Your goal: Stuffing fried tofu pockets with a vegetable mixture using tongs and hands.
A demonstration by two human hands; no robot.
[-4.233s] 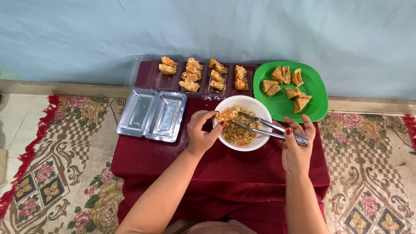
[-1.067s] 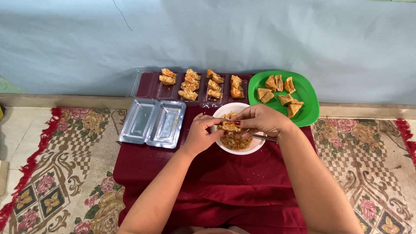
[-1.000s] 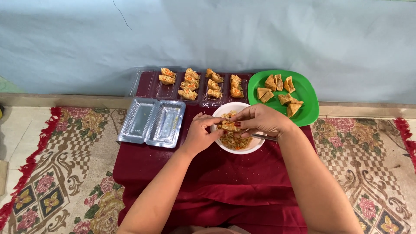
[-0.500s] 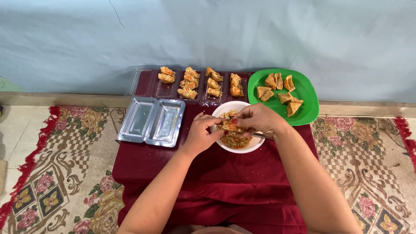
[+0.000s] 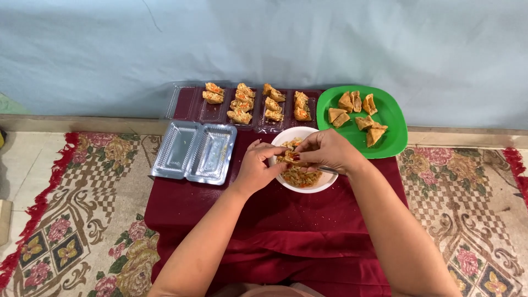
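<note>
Over a white bowl of shredded vegetable filling, both my hands hold one small fried pocket. My left hand grips it from the left. My right hand pinches it from the right with the fingertips pressed into its opening; metal tongs stick out under that hand. The bowl stands on a low table covered with dark red cloth.
A green plate of unfilled fried triangles lies to the right of the bowl. Clear plastic trays with filled pieces line the back. An unfilled clear double tray lies to the left. Patterned rugs flank the table; a blue wall stands behind.
Earlier my right hand held tongs over the bowl beside the pocket. Now it has come in and closed on the pocket together with my left hand.
</note>
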